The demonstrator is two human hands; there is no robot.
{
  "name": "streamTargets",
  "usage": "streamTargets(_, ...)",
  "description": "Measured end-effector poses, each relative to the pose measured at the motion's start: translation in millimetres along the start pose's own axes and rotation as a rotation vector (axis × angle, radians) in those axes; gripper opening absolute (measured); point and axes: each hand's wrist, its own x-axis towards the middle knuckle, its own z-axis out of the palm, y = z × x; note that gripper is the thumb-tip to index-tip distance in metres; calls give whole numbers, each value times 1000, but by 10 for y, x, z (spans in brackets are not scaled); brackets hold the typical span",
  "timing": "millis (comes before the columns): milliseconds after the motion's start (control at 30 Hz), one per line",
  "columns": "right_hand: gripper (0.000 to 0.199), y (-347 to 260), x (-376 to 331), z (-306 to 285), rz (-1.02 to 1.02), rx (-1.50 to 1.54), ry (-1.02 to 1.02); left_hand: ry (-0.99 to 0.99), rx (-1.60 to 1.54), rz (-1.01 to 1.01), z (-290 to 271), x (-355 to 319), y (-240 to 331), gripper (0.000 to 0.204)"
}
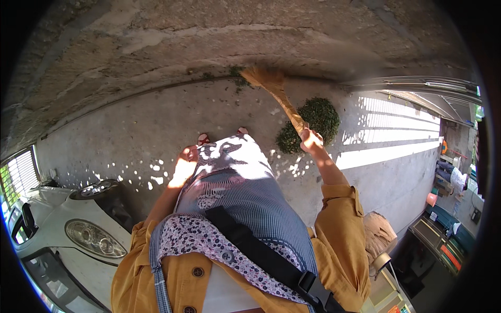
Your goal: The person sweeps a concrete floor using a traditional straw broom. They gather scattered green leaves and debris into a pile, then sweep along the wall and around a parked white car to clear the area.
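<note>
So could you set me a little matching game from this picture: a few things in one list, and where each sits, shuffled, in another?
Things:
1. broom
2. pile of green leaves
3. white car
4. left hand

Places:
A. lower left, beside the person
B. on the concrete, by the right hand
C. resting against the checked apron
D. held in the right hand, head at the wall's foot

Pairs: 1-D, 2-B, 3-A, 4-C

Broom handle [290, 110]: lower end hidden inside right hand [311, 140]. Feet [203, 139]: mostly covered by apron. White car [62, 235] (at eight o'clock): cut by frame edge. Clutter at four o'clock: too small to identify.
</note>
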Motion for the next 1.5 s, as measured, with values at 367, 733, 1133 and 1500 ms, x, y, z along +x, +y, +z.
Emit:
streamTargets(367, 65, -160, -586, -990, -324, -173, 236, -84, -272, 35, 135, 227, -235, 29)
streamTargets(733, 55, -493, 75, 31, 112, -128, -364, 116, 225, 20, -97, -127, -258, 30)
streamTargets(1133, 68, -1328, 6, -781, -146, 40, -321, 86, -68, 4, -233, -74, -196, 35)
streamTargets(1500, 46, 647, -276, -194, 217, -363, -19, 173, 44, 123, -103, -219, -546, 34)
